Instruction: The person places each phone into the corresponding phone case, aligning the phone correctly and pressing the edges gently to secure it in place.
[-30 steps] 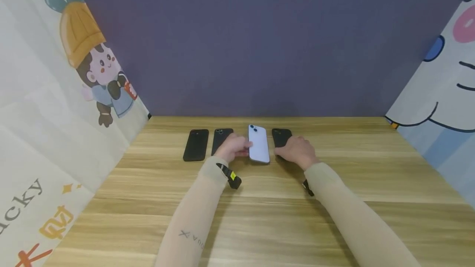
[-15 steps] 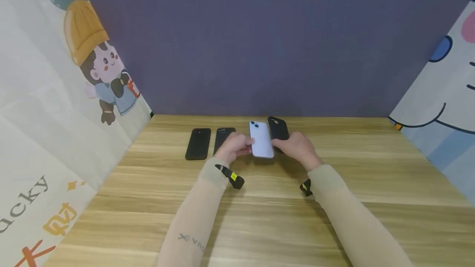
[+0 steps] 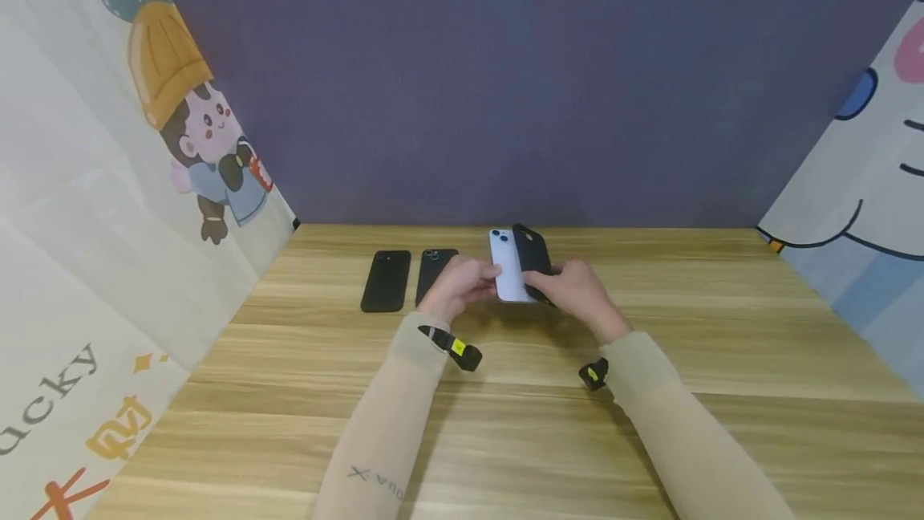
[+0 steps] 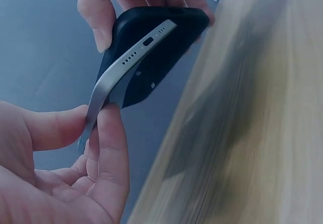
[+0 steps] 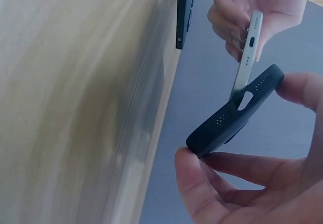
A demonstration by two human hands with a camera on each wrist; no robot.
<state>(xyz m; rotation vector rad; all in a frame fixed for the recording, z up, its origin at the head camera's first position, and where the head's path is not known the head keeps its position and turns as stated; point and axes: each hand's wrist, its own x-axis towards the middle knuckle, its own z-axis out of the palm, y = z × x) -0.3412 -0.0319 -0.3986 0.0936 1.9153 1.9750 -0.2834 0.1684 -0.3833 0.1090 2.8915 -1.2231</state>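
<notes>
My left hand (image 3: 462,287) pinches the left edge of a pale lilac smartphone (image 3: 508,267) between thumb and fingers, just above the table. My right hand (image 3: 577,291) grips a black phone case (image 3: 532,251) by its sides. The case is tilted and overlaps the phone's right side. In the left wrist view, the phone's silver bottom edge (image 4: 116,72) slants across the hollow inside of the case (image 4: 174,52). Seen from the right wrist, the case's port cutout (image 5: 245,101) lies close to the phone (image 5: 246,65), whose far side the case hides.
On the wooden table (image 3: 534,424), a flat black phone-shaped thing (image 3: 386,281) lies at the left. Beside it is a second dark one with camera rings (image 3: 433,265), partly covered by my left hand. A dark panel (image 3: 462,87) stands behind the table.
My right hand has lifted the black case off the table and moved it left to the phone. The left hand has raised the phone and shifted it slightly right.
</notes>
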